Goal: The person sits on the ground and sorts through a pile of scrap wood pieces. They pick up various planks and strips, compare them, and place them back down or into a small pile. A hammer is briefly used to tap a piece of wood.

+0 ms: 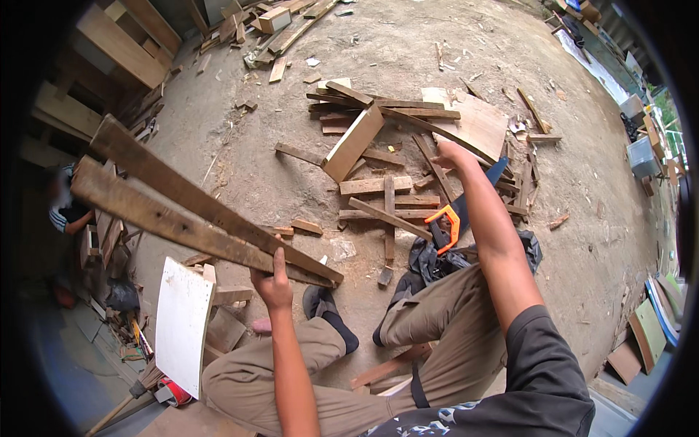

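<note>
Head view: I see my left hand point(273, 280) clenched around two long weathered planks point(182, 207), rough and grey-brown, running up to the left. My right hand point(450, 154) reaches out over a heap of wood offcuts point(386, 156) on the dirt floor; I cannot tell whether it grips anything. An orange-handled saw point(445, 222) lies beside that forearm. A white board point(180, 324) leans near my left knee.
</note>
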Available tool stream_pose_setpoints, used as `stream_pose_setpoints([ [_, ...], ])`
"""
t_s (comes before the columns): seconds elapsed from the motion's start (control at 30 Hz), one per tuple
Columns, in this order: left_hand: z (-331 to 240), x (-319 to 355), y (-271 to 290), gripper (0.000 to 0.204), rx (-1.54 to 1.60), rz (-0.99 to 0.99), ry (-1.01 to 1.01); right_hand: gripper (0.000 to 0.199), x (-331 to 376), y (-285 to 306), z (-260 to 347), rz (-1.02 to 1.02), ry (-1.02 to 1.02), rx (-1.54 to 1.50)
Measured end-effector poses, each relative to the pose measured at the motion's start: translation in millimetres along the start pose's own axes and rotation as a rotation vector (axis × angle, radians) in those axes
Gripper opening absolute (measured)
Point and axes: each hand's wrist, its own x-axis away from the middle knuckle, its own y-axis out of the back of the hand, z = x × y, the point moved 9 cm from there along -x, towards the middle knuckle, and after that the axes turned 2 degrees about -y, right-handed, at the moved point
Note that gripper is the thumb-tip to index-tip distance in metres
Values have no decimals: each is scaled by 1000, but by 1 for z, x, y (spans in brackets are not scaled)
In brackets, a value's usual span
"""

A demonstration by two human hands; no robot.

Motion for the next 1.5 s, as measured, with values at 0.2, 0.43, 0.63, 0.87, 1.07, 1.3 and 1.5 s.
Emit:
stream_pose_setpoints([
  [0.2,26,-7,-1,33,3,-11,171,40,-89,19,-30,-291,-92,-28],
  [0.43,40,-3,11,44,68,-177,277,39,-166,31,-49,-507,-166,-56],
  [0.63,44,-11,10,46,6,-166,245,61,-217,17,-31,-579,-46,-66],
  [0.87,51,-4,19,51,2,-206,299,78,-225,17,-33,-318,-116,46],
  [1.07,46,-7,14,48,5,-169,243,72,-199,23,-32,-408,-55,-82],
  [1.3,45,-7,16,44,50,-179,268,50,-147,37,12,-401,217,-264],
  [1.5,43,-10,5,39,101,-130,246,52,-111,61,36,-434,269,-169],
])
